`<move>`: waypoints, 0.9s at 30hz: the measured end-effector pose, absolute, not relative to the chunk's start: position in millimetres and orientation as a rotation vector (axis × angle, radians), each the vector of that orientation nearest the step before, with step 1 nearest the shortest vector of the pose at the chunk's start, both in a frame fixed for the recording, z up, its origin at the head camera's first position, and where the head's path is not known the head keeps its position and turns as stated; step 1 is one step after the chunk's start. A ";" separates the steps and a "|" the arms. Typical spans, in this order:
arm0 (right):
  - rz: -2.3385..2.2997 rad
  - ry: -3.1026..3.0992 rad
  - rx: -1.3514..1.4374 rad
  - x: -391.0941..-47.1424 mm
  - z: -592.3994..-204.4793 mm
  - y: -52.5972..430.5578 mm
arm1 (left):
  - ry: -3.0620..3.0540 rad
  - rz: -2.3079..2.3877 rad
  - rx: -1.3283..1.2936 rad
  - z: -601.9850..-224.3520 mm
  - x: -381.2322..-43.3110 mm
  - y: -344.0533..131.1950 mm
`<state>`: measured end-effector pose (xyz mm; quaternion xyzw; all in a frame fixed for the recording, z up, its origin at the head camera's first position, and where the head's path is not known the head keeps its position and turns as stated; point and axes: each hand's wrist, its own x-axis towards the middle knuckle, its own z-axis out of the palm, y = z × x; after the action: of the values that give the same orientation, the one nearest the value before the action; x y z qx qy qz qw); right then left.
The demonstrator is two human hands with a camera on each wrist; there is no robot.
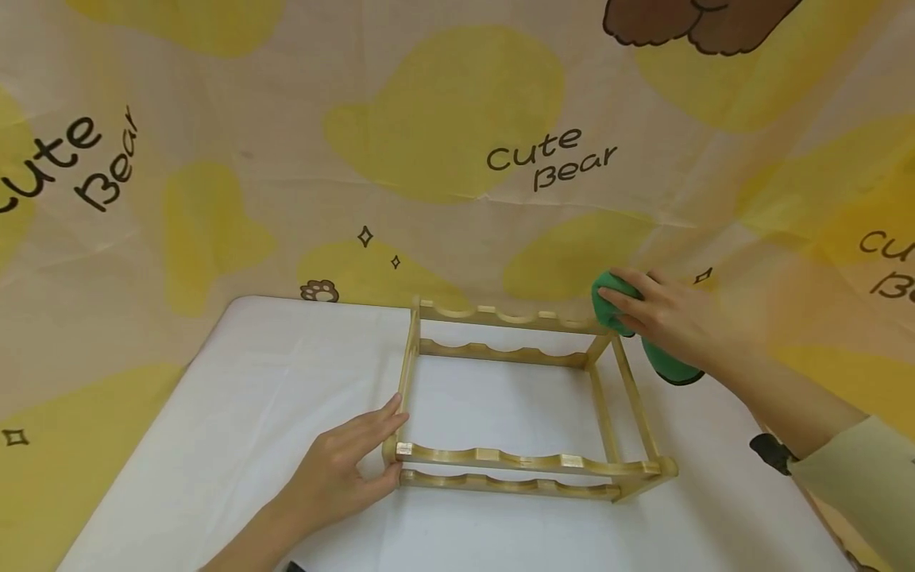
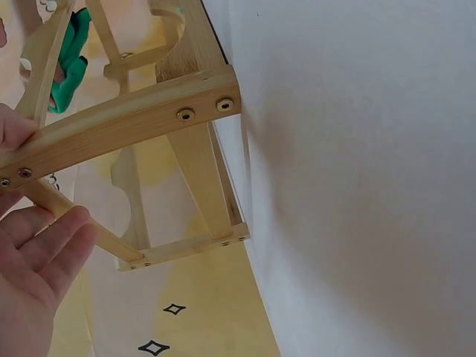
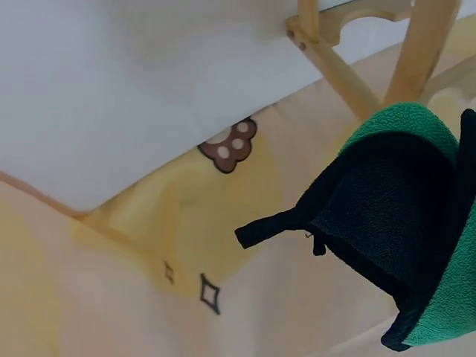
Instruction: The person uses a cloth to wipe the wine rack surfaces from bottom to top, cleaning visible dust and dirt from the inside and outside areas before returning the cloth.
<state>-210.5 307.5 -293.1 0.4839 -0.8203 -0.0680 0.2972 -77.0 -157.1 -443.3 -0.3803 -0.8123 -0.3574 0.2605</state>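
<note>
A pale wooden bottle rack [image 1: 488, 455] with scalloped rails stands on the white table. My left hand [image 1: 343, 461] holds its near left corner, fingers on the side bar and thumb lower down. In the left wrist view, the fingers [image 2: 52, 245] reach around the screwed end bar [image 2: 134, 123]. At the rack's far right corner my right hand [image 1: 668, 310] grips a green terry cloth [image 1: 609, 298] with black edging, pressed over the end of the top rail. Part of the cloth hangs below the hand; its dark inner side and a black loop [image 3: 268, 225] show in the right wrist view.
The white tabletop [image 1: 286, 381] extends left of the rack and in front of it. Directly behind the table's far edge hangs a yellow and beige printed backdrop [image 1: 443, 111]. A black strap [image 1: 772, 453] sits at my right wrist, by the sleeve.
</note>
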 end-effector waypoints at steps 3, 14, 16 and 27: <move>-0.155 -2.184 1.252 -207.8 -294.0 320.8 | -2.196 -0.964 -1.040 -442.3 -78.0 -157.2; -0.115 -2.325 1.021 -187.8 -301.4 363.6 | -2.197 -0.957 -1.046 -442.7 -80.8 -157.5; -0.110 -2.353 0.977 -183.0 -304.8 369.6 | -2.203 -0.959 -1.045 -442.6 -81.4 -157.9; -0.061 -2.405 0.751 -154.6 -333.4 399.1 | -2.218 -1.022 -1.063 -441.9 -95.7 -163.4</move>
<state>-154.6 399.1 -333.4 0.2838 -0.9085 -0.0232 0.3058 -95.7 -163.4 -441.9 -0.3877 -0.8090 -0.3728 0.2371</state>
